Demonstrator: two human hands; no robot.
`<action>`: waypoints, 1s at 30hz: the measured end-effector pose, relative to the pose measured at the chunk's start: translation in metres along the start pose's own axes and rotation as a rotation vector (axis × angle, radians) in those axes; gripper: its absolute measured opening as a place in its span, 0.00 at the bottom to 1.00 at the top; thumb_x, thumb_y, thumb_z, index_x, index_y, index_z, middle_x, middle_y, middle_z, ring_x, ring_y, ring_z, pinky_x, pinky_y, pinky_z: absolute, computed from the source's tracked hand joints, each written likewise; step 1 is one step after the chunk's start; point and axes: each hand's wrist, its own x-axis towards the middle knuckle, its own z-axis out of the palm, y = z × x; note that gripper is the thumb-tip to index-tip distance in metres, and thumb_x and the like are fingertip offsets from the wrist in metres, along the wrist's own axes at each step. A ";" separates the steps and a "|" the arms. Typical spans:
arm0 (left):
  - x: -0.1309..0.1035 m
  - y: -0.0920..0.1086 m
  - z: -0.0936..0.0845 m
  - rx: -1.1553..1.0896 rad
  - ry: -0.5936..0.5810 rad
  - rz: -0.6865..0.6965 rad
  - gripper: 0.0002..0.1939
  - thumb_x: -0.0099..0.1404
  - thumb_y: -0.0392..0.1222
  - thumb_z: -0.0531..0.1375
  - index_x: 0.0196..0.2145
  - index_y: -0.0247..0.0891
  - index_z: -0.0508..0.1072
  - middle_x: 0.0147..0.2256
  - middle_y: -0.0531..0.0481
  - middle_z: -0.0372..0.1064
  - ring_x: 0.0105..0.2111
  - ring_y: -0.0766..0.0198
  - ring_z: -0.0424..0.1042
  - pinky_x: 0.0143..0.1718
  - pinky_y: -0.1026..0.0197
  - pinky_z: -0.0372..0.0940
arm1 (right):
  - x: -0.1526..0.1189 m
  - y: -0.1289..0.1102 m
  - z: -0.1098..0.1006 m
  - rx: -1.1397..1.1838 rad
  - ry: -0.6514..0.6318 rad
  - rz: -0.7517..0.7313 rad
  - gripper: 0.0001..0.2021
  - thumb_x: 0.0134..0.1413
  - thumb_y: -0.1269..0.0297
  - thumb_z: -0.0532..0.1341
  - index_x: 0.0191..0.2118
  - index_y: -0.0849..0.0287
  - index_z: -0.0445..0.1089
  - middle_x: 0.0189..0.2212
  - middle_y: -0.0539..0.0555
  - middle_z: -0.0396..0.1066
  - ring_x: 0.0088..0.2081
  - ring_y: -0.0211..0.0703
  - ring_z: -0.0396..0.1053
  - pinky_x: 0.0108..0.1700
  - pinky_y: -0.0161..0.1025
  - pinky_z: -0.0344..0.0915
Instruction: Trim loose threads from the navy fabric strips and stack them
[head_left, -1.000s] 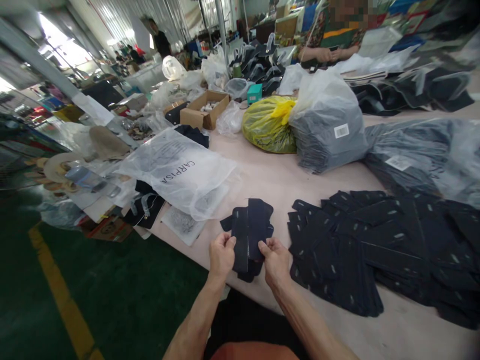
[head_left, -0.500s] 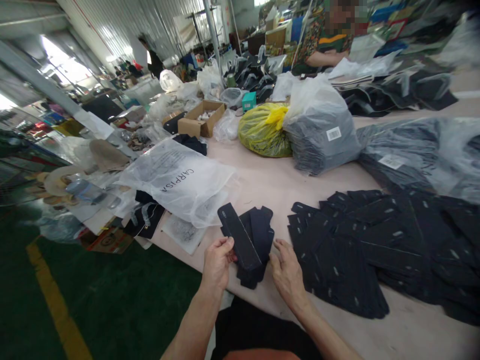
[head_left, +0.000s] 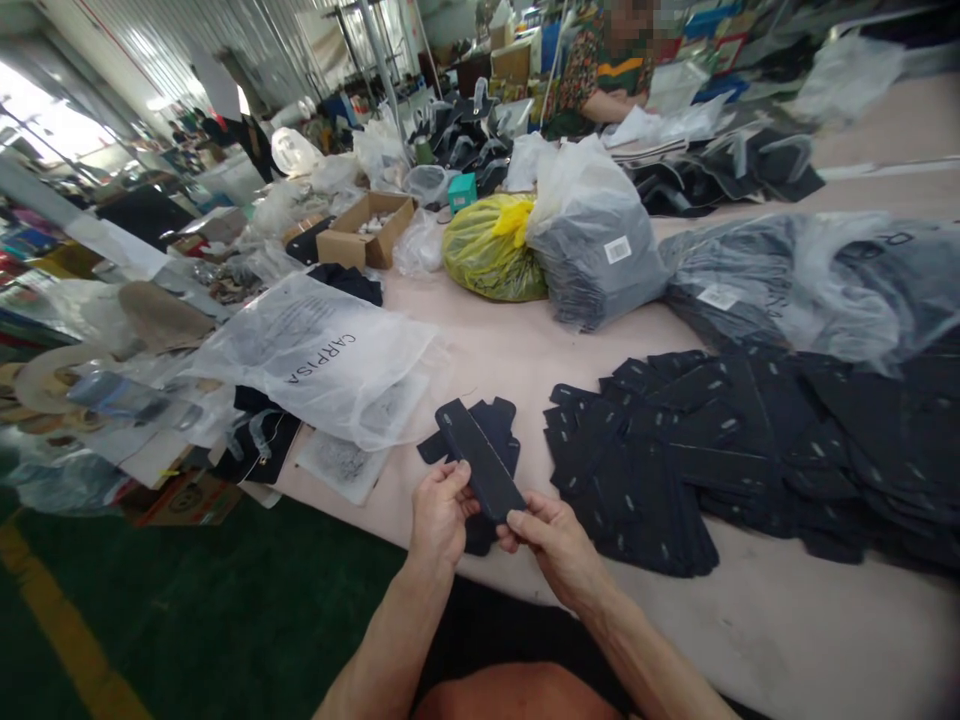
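A long dark strip with rounded ends [head_left: 480,455] is held tilted above the table. My left hand [head_left: 441,510] pinches its left edge between thumb and fingers. At its lower right end, my right hand [head_left: 551,535] grips the strip with thumb on top. Beneath and behind it lie a few more dark pieces [head_left: 504,418], partly covered by the strip and my left hand. A broad spread of overlapping dark pieces [head_left: 637,470] covers the table to the right of my hands.
A printed clear plastic bag [head_left: 322,350] lies at left. Farther back stand an open cardboard box [head_left: 390,238], a yellow bag [head_left: 491,255] and a filled clear bag [head_left: 600,250]. Another person [head_left: 607,75] is across the table. The near left table edge borders a green floor.
My right hand has closed on the lower end of the strip, which was held only by my left hand. The camera view has shifted to the right.
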 end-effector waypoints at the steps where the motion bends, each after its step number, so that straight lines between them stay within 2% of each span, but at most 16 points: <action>1: -0.001 0.000 0.000 0.004 -0.012 -0.007 0.20 0.45 0.44 0.72 0.32 0.33 0.69 0.25 0.51 0.71 0.21 0.68 0.69 0.19 0.67 0.62 | 0.000 0.001 -0.001 0.006 0.000 -0.002 0.13 0.43 0.58 0.70 0.33 0.63 0.75 0.23 0.54 0.75 0.23 0.36 0.68 0.29 0.33 0.62; 7: -0.004 -0.009 0.002 0.012 -0.026 -0.067 0.24 0.42 0.46 0.72 0.32 0.35 0.66 0.25 0.52 0.70 0.21 0.66 0.70 0.20 0.65 0.64 | -0.002 0.008 0.000 0.023 -0.006 -0.051 0.10 0.46 0.61 0.67 0.34 0.62 0.75 0.21 0.50 0.72 0.22 0.34 0.64 0.28 0.32 0.60; 10: -0.007 -0.017 0.001 0.115 -0.023 -0.053 0.24 0.45 0.47 0.71 0.34 0.35 0.65 0.26 0.53 0.69 0.22 0.66 0.70 0.22 0.64 0.65 | -0.002 0.012 -0.001 0.030 -0.024 -0.113 0.09 0.47 0.61 0.66 0.33 0.62 0.74 0.20 0.49 0.69 0.22 0.33 0.61 0.27 0.32 0.58; 12: -0.009 -0.020 -0.001 0.312 0.016 0.102 0.20 0.50 0.45 0.69 0.37 0.36 0.66 0.28 0.53 0.69 0.25 0.66 0.70 0.25 0.63 0.66 | -0.002 0.014 -0.003 0.021 -0.038 -0.143 0.09 0.49 0.61 0.66 0.32 0.62 0.73 0.19 0.48 0.68 0.22 0.33 0.60 0.27 0.32 0.57; 14: -0.013 -0.017 -0.005 0.590 0.028 0.397 0.11 0.56 0.41 0.65 0.35 0.36 0.68 0.30 0.52 0.68 0.29 0.65 0.70 0.31 0.62 0.66 | -0.002 0.016 -0.007 -0.011 -0.044 -0.159 0.09 0.51 0.60 0.65 0.31 0.62 0.72 0.19 0.48 0.67 0.21 0.33 0.59 0.28 0.33 0.56; 16: -0.020 -0.011 -0.009 0.833 -0.063 0.712 0.02 0.62 0.38 0.60 0.32 0.37 0.70 0.32 0.50 0.68 0.33 0.65 0.70 0.37 0.60 0.66 | -0.001 0.017 -0.010 -0.056 -0.033 -0.168 0.09 0.52 0.60 0.64 0.30 0.61 0.71 0.18 0.48 0.66 0.21 0.33 0.59 0.28 0.33 0.56; 17: -0.024 -0.006 -0.010 0.922 -0.138 0.833 0.04 0.64 0.36 0.58 0.31 0.37 0.71 0.32 0.49 0.68 0.35 0.64 0.70 0.40 0.59 0.66 | 0.000 0.017 -0.012 -0.082 -0.025 -0.173 0.09 0.52 0.60 0.64 0.30 0.61 0.71 0.18 0.47 0.66 0.21 0.34 0.59 0.28 0.33 0.57; 19: -0.031 0.002 -0.013 1.052 -0.289 0.970 0.06 0.66 0.34 0.55 0.33 0.37 0.73 0.35 0.47 0.70 0.38 0.62 0.70 0.43 0.57 0.66 | 0.001 0.017 -0.014 -0.138 -0.008 -0.190 0.09 0.53 0.60 0.63 0.30 0.61 0.70 0.18 0.47 0.66 0.22 0.34 0.60 0.29 0.34 0.58; 22: -0.039 0.008 -0.016 1.183 -0.419 1.017 0.07 0.66 0.33 0.56 0.38 0.36 0.74 0.39 0.44 0.71 0.41 0.59 0.70 0.45 0.55 0.66 | 0.002 0.015 -0.015 -0.233 0.007 -0.211 0.10 0.55 0.59 0.62 0.30 0.60 0.69 0.19 0.47 0.65 0.23 0.35 0.60 0.30 0.34 0.58; 30: -0.037 -0.001 -0.019 1.216 -0.493 0.962 0.08 0.68 0.33 0.54 0.39 0.36 0.73 0.39 0.45 0.73 0.40 0.61 0.72 0.44 0.57 0.68 | -0.012 -0.002 -0.006 -0.603 0.031 -0.289 0.11 0.58 0.59 0.56 0.31 0.60 0.67 0.22 0.45 0.59 0.24 0.34 0.54 0.27 0.33 0.53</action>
